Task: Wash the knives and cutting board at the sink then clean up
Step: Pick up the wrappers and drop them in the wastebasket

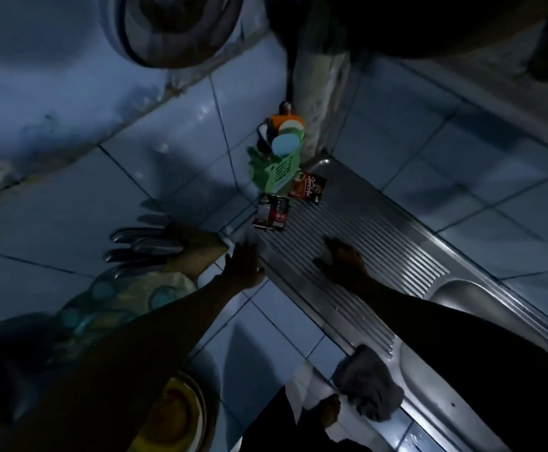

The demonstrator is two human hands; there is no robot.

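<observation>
The scene is dim. Several knives (142, 246) lie side by side on the tiled counter at the left, their blades on a wooden cutting board (197, 252) that rests on a patterned cloth (119, 301). My left hand (244, 264) lies flat with straight fingers at the board's right corner, by the edge of the steel sink unit. Over the ribbed drainboard (380, 252) my right hand (342, 259) rests palm down, fingers spread, holding nothing. The sink basin (461, 291) is partly hidden behind my right arm.
A green plastic caddy (279, 168) with sponges and bottles stands in the corner, two dark sachets (272, 212) in front of it. A grey rag (368, 383) lies at the drainboard's near end. A yellow bowl (174, 415) sits at the lower left.
</observation>
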